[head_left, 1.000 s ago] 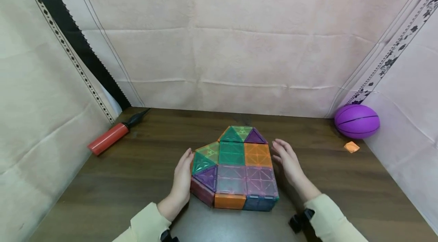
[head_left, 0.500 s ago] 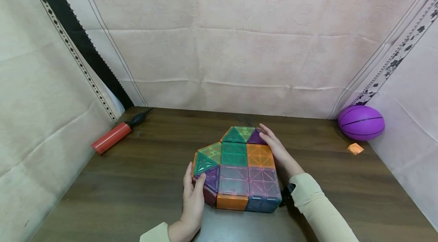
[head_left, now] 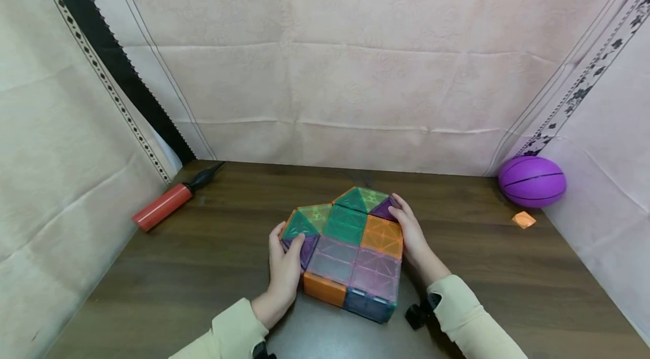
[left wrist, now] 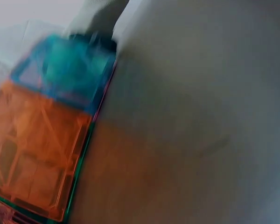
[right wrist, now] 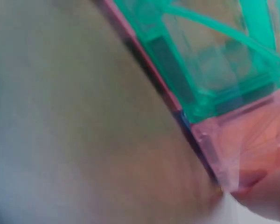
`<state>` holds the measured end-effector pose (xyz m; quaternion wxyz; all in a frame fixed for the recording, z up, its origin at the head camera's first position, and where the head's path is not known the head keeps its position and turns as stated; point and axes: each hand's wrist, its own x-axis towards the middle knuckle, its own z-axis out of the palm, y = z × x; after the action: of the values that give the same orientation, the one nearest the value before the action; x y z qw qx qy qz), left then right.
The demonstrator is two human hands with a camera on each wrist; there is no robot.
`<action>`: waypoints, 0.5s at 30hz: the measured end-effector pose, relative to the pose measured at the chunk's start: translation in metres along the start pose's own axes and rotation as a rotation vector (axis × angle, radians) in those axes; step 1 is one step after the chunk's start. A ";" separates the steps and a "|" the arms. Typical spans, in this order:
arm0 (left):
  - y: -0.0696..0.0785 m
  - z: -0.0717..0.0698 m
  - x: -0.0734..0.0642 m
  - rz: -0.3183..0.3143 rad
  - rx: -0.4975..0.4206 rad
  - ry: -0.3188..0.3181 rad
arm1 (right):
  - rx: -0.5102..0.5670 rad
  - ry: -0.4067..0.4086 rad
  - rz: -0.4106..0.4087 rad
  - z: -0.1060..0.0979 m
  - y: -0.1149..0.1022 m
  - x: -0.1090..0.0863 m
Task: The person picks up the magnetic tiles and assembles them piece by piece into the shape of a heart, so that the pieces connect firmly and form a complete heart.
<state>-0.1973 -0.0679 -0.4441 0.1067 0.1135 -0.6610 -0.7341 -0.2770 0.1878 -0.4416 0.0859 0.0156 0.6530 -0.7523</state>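
A flat block of translucent magnetic tiles (head_left: 332, 257) in green, orange, purple, pink and blue stands on the table, turned at an angle. My left hand (head_left: 284, 268) grips its left side, with the thumb on top by a purple triangle. At the far right corner my right hand (head_left: 412, 232) holds it, thumb over another purple triangle and fingers along the side. Up close in the left wrist view are an orange tile (left wrist: 37, 149) and a blue one. The right wrist view has a green tile (right wrist: 210, 60) and a fingertip (right wrist: 266, 196) on a pinkish tile.
A red hand pump (head_left: 165, 205) with a black nozzle lies at the left. At the right are a purple ball (head_left: 532, 181) and a small orange piece (head_left: 523, 219). Pale cloth (head_left: 355, 65) walls the brown table (head_left: 213, 268) at the back and sides.
Both hands have closed in on the tile block, the right one reaching its far corner and the left thumb moving on top. The block has turned clockwise, its near edge swinging left.
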 end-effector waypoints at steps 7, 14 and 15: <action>0.002 -0.010 0.044 0.005 0.077 -0.076 | 0.007 0.217 -0.055 0.023 0.005 -0.024; 0.007 -0.017 0.078 -0.022 0.163 -0.230 | 0.010 0.336 -0.071 0.038 0.006 -0.041; 0.007 -0.018 0.081 -0.026 0.163 -0.245 | 0.013 0.338 -0.068 0.040 0.006 -0.043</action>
<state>-0.2692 -0.1102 -0.4405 0.0060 0.0401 -0.7251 -0.6875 -0.2300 0.1525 -0.4361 -0.0508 0.1205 0.6534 -0.7456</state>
